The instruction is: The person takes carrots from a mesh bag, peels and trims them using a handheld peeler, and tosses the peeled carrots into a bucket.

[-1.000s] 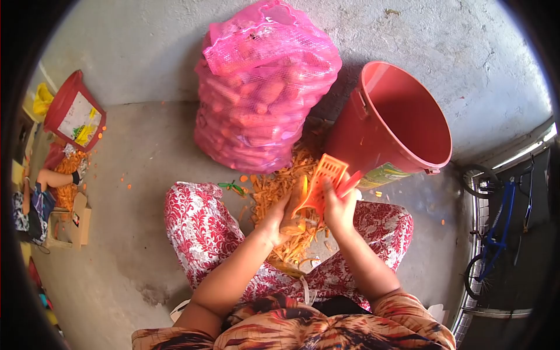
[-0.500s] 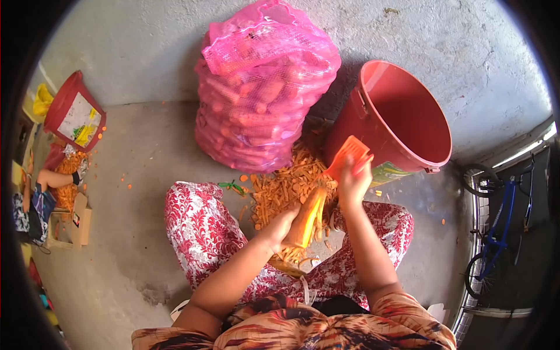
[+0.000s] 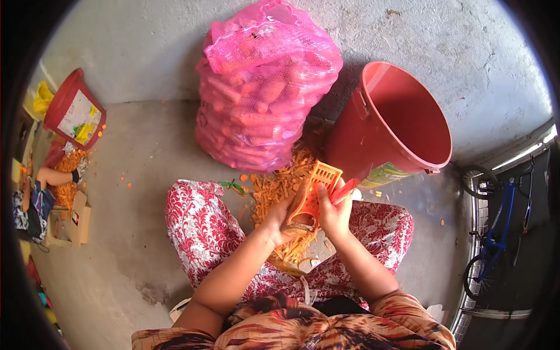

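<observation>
My right hand point(image 3: 334, 216) is wrapped round an orange plastic peeler point(image 3: 310, 197) with a slotted end. The peeler lies along a thick carrot point(image 3: 296, 229), which it mostly covers. My left hand point(image 3: 279, 224) grips the carrot from the left side, close to its near end. Below both hands, a heap of orange peelings point(image 3: 279, 195) spreads on the floor between my bent legs.
A pink mesh sack point(image 3: 256, 111) full of carrots stands against the wall. Right of it, a red bucket point(image 3: 353, 131) leans towards me. At far left are another red bucket point(image 3: 73, 114), a person's leg point(image 3: 57, 177) and a cardboard box point(image 3: 80, 224). A blue bicycle point(image 3: 501, 227) stands at right.
My right hand has drawn the peeler towards me along the carrot, from its far end to nearer my left hand. The peeler's slotted face now shows.
</observation>
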### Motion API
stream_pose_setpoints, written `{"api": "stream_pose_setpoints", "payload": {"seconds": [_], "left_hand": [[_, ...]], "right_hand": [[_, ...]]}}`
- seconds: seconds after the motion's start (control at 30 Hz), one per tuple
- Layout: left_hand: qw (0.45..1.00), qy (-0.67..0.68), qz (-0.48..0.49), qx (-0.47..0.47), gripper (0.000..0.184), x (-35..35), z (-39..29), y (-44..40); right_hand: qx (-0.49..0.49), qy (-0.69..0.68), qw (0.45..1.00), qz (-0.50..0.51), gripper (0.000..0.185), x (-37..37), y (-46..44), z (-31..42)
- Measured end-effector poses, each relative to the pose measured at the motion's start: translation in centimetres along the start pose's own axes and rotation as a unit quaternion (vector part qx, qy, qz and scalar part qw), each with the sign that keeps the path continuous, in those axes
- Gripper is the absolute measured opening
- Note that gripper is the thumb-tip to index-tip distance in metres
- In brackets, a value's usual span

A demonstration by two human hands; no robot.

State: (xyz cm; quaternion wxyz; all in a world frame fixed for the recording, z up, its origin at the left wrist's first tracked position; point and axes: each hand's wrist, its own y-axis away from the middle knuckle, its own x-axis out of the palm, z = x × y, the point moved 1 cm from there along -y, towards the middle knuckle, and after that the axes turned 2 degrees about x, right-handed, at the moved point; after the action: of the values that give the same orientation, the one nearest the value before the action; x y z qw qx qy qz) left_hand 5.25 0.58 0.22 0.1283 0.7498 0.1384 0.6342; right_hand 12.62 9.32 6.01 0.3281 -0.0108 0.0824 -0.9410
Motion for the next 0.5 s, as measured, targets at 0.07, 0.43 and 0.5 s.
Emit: {"api": "stream_pose_setpoints", "payload": {"seconds": [0.07,0.43,0.5], "left_hand": [[0.999,-0.011,-0.033,0.001,0.036,-0.52,0.29,-0.35],[0.999,0.030,-0.026,-0.029,0.038,0.04,0.59,-0.26],[0.998,0.026,-0.039,-0.030,0.038,0.11,0.61,-0.21]], "right_hand": [[-0.003,0.009,1.000,-0.001,0.008,-0.22,0.36,-0.30],[-0.036,0.009,0.999,-0.013,0.012,-0.58,0.49,-0.44],[-0.053,0.007,0.998,-0.020,0.012,-0.56,0.52,-0.68]]}}
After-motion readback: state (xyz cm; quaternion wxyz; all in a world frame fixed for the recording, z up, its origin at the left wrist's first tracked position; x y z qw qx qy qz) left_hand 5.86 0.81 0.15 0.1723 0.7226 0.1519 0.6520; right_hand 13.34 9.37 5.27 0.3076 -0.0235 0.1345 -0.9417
